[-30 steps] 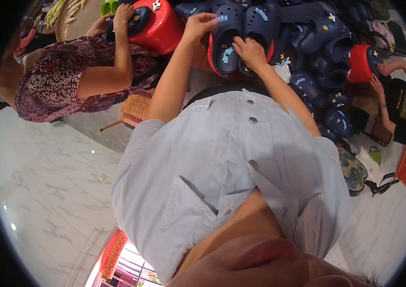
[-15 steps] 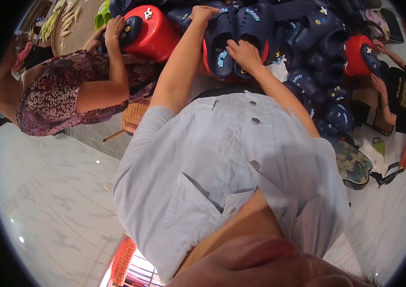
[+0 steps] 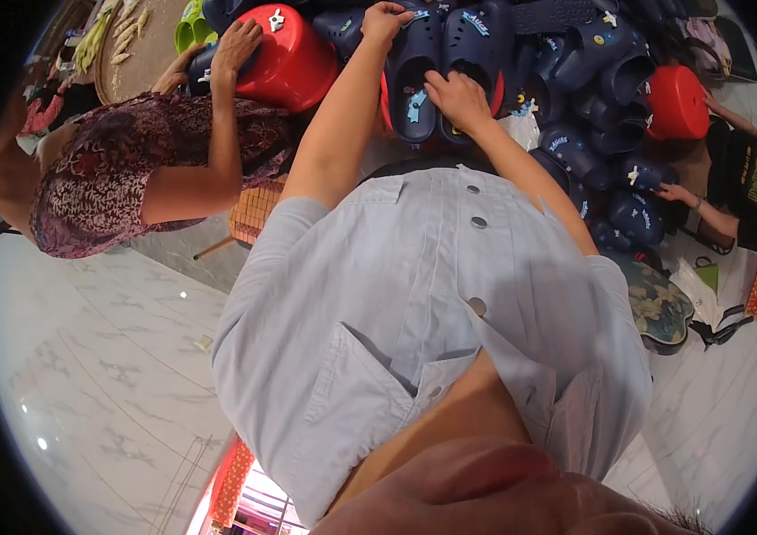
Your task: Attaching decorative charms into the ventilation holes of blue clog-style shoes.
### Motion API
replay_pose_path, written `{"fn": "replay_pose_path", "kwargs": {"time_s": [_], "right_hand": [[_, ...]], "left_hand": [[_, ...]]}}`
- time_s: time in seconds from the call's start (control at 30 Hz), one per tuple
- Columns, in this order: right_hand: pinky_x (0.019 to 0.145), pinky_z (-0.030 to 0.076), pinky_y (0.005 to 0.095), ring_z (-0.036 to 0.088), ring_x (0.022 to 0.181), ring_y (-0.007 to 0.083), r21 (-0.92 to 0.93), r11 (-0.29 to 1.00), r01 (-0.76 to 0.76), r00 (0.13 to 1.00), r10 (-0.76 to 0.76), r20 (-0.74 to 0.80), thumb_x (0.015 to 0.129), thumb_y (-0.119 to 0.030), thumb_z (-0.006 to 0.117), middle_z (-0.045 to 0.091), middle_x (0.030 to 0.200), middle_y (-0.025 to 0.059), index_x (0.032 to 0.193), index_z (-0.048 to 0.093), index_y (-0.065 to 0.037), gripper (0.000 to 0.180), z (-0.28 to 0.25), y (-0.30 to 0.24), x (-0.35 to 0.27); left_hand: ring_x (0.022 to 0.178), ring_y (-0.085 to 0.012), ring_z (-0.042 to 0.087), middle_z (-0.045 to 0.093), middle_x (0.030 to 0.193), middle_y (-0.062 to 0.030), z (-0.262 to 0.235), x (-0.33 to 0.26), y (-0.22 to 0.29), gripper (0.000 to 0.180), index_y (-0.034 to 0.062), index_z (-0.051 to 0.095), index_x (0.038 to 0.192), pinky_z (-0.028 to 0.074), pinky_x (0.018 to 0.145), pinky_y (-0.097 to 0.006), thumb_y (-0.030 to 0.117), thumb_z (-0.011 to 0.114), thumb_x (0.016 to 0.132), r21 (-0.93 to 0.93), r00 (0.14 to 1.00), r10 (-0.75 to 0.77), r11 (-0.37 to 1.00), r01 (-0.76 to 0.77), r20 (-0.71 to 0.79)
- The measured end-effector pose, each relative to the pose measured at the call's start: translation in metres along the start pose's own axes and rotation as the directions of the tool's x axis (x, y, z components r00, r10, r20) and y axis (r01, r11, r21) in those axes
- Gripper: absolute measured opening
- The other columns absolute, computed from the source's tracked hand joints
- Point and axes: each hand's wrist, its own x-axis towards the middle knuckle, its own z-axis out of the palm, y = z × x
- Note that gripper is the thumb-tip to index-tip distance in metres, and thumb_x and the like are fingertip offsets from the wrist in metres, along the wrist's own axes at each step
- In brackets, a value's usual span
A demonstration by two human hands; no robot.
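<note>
A pair of navy clogs lies side by side in front of me, on something red (image 3: 498, 93) whose edges show on both sides. The left clog (image 3: 413, 76) has a light-blue charm on its upper and another light-blue piece inside the heel. My left hand (image 3: 383, 23) pinches the outer edge of its upper, fingertips by the charm. With bent fingers, my right hand (image 3: 460, 100) grips the inner rim of its foot opening. The right clog (image 3: 475, 43) also bears a light-blue charm; the hand partly covers its heel. What the fingertips press is hidden.
Many navy clogs (image 3: 579, 156) are heaped to the right. A person on the left handles a dark clog by a red bucket (image 3: 294, 67); another on the right reaches into the heap beside a red bucket (image 3: 677, 102). A patterned cushion (image 3: 659, 303) lies at lower right.
My hands stay at the left clog with only slight finger shifts. The person on the right has moved a clog from the red bucket to the heap. The left person's upper hand has shifted.
</note>
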Motion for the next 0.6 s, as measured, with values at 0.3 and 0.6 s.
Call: {"fn": "replay_pose_path", "kwargs": {"time_s": [0.3, 0.6], "right_hand": [[0.064, 0.053, 0.0447, 0.064, 0.072, 0.0341, -0.014, 1.0, 0.019, 1.0, -0.019, 0.008, 0.09, -0.031, 0.06, 0.059, 0.074, 0.0139, 0.1, 0.059, -0.017, 0.018, 0.002, 0.0, 0.003], [0.06, 0.054, 0.0454, 0.065, 0.07, 0.0352, -0.034, 0.998, 0.05, 0.999, -0.05, -0.002, 0.091, -0.032, 0.059, 0.059, 0.074, 0.0147, 0.102, 0.059, -0.018, 0.018, 0.005, 0.003, 0.005]], "left_hand": [[0.079, -0.0205, 0.064, 0.068, 0.099, -0.0151, 0.014, 0.003, -0.013, 0.055, 0.0007, 0.059, 0.125, 0.053, 0.069, -0.028, -0.004, 0.075, 0.073, -0.323, 0.994, 0.041, 0.946, -0.005, 0.106], [0.092, -0.0256, 0.069, 0.071, 0.102, -0.0181, -0.003, -0.023, 0.015, 0.048, 0.0015, 0.064, 0.122, 0.051, 0.085, -0.034, 0.021, 0.074, 0.079, 0.109, 0.981, 0.19, 0.975, -0.192, 0.022]]}}
